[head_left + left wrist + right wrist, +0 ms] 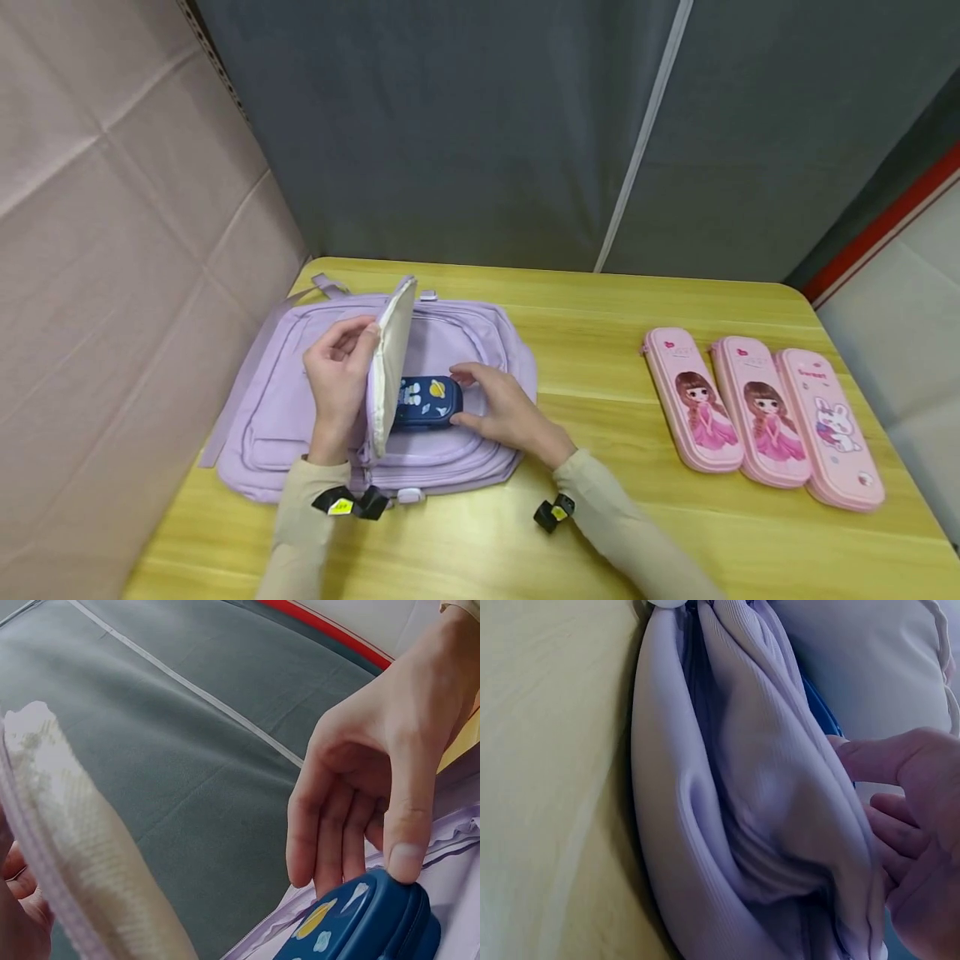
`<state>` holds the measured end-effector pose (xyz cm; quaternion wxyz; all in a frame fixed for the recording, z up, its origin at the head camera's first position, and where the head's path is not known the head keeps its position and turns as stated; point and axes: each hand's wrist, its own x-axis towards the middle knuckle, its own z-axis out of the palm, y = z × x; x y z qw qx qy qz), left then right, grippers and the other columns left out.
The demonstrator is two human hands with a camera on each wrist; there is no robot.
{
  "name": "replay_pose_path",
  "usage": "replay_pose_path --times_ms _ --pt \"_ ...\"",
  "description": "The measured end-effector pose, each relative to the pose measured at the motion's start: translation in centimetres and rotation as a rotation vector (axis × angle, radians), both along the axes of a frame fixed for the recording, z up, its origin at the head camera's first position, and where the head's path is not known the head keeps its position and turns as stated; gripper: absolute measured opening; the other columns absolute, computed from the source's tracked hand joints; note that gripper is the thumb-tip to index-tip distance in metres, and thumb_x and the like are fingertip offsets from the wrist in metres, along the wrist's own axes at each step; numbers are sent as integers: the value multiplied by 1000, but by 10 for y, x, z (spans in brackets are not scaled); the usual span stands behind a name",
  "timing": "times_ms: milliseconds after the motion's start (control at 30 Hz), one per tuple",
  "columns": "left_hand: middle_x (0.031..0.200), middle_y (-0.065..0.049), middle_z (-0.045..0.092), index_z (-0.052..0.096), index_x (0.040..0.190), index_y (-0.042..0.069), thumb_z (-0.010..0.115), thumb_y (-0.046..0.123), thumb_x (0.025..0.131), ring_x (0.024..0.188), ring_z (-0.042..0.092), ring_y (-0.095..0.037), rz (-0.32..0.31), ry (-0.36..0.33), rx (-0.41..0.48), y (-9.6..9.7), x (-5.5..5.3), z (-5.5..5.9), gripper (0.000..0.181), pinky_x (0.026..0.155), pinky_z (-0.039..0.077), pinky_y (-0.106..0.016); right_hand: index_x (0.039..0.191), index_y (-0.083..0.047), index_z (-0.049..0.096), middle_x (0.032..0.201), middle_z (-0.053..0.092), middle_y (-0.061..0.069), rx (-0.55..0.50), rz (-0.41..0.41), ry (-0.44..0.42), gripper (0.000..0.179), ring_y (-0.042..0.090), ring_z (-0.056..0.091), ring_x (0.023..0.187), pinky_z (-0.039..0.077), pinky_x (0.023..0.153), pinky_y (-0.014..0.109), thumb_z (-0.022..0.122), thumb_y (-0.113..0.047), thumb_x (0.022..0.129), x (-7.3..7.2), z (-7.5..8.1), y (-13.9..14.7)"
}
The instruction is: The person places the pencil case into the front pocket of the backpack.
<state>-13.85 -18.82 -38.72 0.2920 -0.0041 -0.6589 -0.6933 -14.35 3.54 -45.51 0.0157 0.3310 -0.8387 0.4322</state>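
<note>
A lilac backpack (281, 358) lies flat on the table, its front pocket unzipped. My left hand (341, 383) pinches the edge of the pocket's flap (392, 367) and holds it upright, pale lining to the right. Inside the pocket is a dark blue pencil case (429, 404) with an astronaut and a planet on it; the flap hides its left end. My right hand (510, 410) grips the case's right end, thumb on the near corner and fingers at the far side. In the right wrist view, the bag's side (780, 787) covers most of the case.
Three pink pencil cases lie side by side at the table's right: two with a doll picture (697, 404) (765, 412) and one with a rabbit (831, 429). A dark grey curtain (465, 142) stands behind the table (585, 350), a pale cloth wall (127, 275) at the left.
</note>
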Motion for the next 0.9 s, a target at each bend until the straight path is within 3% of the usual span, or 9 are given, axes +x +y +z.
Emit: replay_pose_path --times_ms 267,467,900 --pt "84 7 75 70 102 -17 67 -5 90 76 71 -5 -3 -8 12 3 -1 0 18 73 59 -17 129 0 59 120 71 14 -67 -26 -42 63 26 71 105 59 92 38 89 -7 74 0 -3 -7" --pt "83 7 75 69 103 -18 67 -5 90 76 71 -5 -5 -21 45 4 -1 0 19 72 59 -17 129 2 59 121 70 16 -88 -18 -37 60 29 71 105 59 93 39 86 -5 76 2 -3 -6" --pt "81 6 75 71 99 -16 68 -5 89 73 71 -5 11 -22 47 -2 -1 -1 16 70 59 -16 132 -2 58 127 66 14 5 -154 85 61 28 64 119 54 104 43 85 -22 82 6 9 46"
